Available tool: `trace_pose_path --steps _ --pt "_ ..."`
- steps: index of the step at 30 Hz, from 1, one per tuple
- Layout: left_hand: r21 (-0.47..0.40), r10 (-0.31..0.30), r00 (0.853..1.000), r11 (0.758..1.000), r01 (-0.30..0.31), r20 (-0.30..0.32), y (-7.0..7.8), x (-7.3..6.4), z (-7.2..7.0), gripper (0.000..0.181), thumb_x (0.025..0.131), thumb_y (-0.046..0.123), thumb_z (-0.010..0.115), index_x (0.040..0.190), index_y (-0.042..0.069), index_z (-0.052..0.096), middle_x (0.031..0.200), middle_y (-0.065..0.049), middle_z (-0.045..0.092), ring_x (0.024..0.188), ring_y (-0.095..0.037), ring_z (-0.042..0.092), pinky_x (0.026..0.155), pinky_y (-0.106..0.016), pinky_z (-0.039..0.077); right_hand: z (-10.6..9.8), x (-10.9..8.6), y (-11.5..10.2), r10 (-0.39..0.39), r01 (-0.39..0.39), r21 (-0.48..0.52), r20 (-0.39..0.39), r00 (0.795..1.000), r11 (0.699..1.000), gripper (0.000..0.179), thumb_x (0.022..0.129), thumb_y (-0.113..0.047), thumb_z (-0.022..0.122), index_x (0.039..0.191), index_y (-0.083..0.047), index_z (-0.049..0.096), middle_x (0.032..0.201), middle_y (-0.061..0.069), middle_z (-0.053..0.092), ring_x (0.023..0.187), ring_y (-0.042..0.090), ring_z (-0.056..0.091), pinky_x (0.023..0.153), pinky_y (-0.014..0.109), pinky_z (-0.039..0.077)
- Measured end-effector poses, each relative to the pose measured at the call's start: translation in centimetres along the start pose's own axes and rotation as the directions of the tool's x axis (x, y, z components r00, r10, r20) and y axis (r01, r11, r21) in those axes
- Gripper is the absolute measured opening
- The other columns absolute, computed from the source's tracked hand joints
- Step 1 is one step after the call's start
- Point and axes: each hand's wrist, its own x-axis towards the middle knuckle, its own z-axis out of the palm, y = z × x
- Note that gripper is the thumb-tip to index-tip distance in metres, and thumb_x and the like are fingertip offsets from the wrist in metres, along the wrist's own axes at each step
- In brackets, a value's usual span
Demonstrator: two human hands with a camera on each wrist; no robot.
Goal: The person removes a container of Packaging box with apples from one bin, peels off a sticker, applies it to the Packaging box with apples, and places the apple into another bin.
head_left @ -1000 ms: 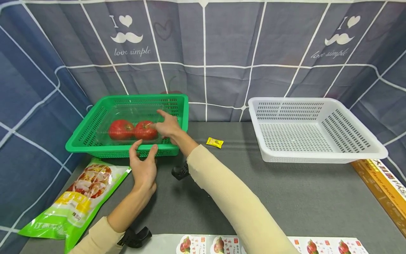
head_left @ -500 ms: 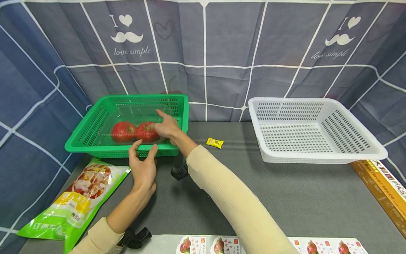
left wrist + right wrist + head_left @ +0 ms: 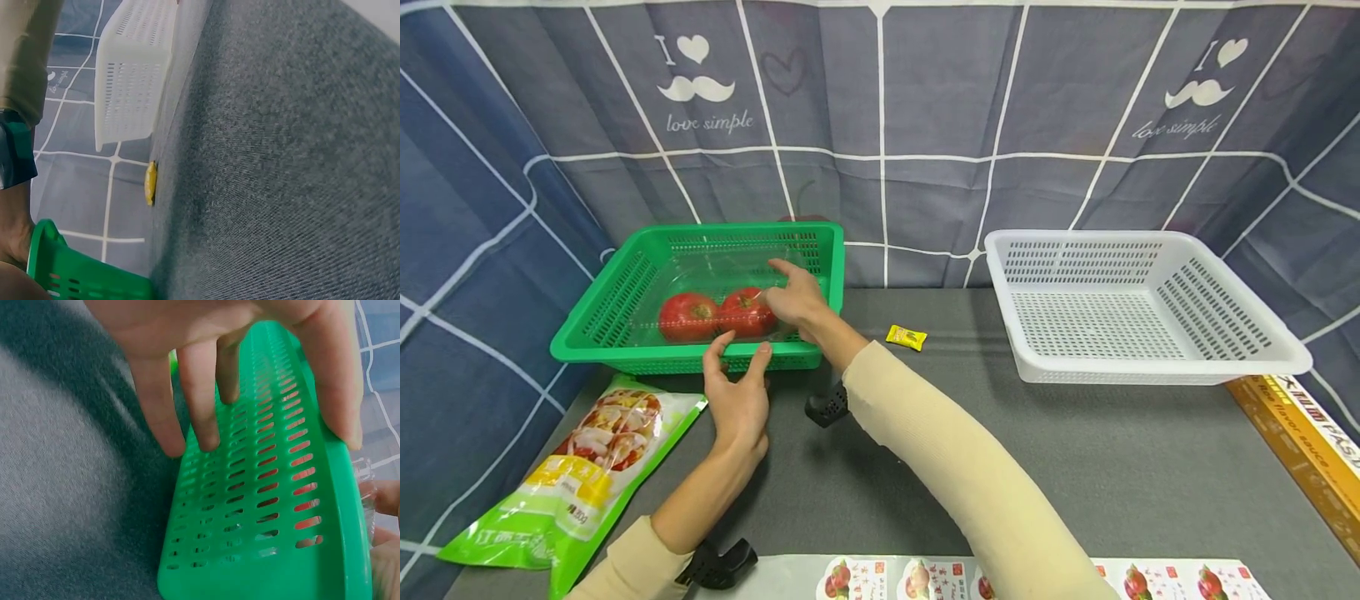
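Observation:
A clear plastic box (image 3: 707, 268) with red tomatoes (image 3: 688, 318) in it sits inside the green basket (image 3: 617, 354), tilted toward the front. My right hand (image 3: 799, 298) reaches over the basket's right part and pinches the box's right end; its fingertips (image 3: 382, 495) touch clear plastic in the right wrist view. At the front rim, my left hand (image 3: 737, 407) holds the basket. In the right wrist view this left hand (image 3: 219, 331) has one digit on the rim and other fingers spread along the slotted outer wall. The box's underside is hidden.
A yellow wrapped candy (image 3: 906, 337) lies right of the green basket. Farther right stands a white basket (image 3: 1150, 367), with a brown package (image 3: 1300, 450) beside it. A green food bag (image 3: 587, 475) lies front left. Label strips (image 3: 857, 577) run along the front edge.
The box has shifted slightly toward the front, and the tomatoes have moved slightly within the basket. Both hands stay almost where they were.

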Motion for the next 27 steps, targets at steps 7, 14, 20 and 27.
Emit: trace_pose_path --steps 7,14,20,27 --pt "0.004 0.014 1.000 1.000 -0.014 -0.003 -0.3 -0.1 -0.1 0.057 0.098 0.030 0.062 0.146 0.016 0.036 0.140 -0.004 0.021 0.110 -0.022 0.036 0.087 -0.034 0.039 -0.2 -0.8 -0.5 -0.042 0.043 0.020 -0.066 0.997 0.999 0.058 0.093 -0.004 0.063 0.145 -0.025 0.051 0.146 0.008 0.047 0.082 0.014 0.051 0.063 0.029 0.044" --pt "0.005 0.012 1.000 1.000 -0.012 -0.009 -0.3 0.0 -0.2 0.055 0.098 0.031 0.063 0.145 0.019 0.037 0.136 -0.003 0.023 0.099 -0.017 0.040 0.087 -0.037 0.040 -1.2 -2.0 -1.4 -0.095 0.105 0.097 -0.099 0.991 0.990 0.058 0.091 0.002 0.061 0.144 -0.021 0.052 0.132 0.013 0.053 0.068 0.016 0.055 0.062 0.030 0.052" --pt "0.029 0.030 0.999 0.999 -0.030 -0.011 -0.5 0.0 -0.4 0.057 0.097 0.033 0.064 0.147 0.020 0.038 0.149 -0.002 0.021 0.105 -0.021 0.042 0.086 -0.034 0.038 -2.5 -2.8 -1.6 -0.135 0.145 0.081 -0.120 0.984 0.986 0.059 0.091 0.002 0.060 0.145 -0.021 0.051 0.140 0.014 0.044 0.060 0.015 0.047 0.058 0.028 0.048" --pt "0.031 0.043 0.999 0.999 -0.043 -0.010 -0.5 0.0 -0.2 0.060 0.096 0.032 0.065 0.149 0.021 0.037 0.153 0.000 0.021 0.120 -0.025 0.038 0.091 -0.033 0.036 -4.6 -3.4 -1.8 -0.173 0.185 0.056 -0.165 0.971 0.981 0.061 0.088 0.005 0.059 0.143 -0.022 0.054 0.147 0.011 0.040 0.049 0.011 0.038 0.049 0.025 0.043"
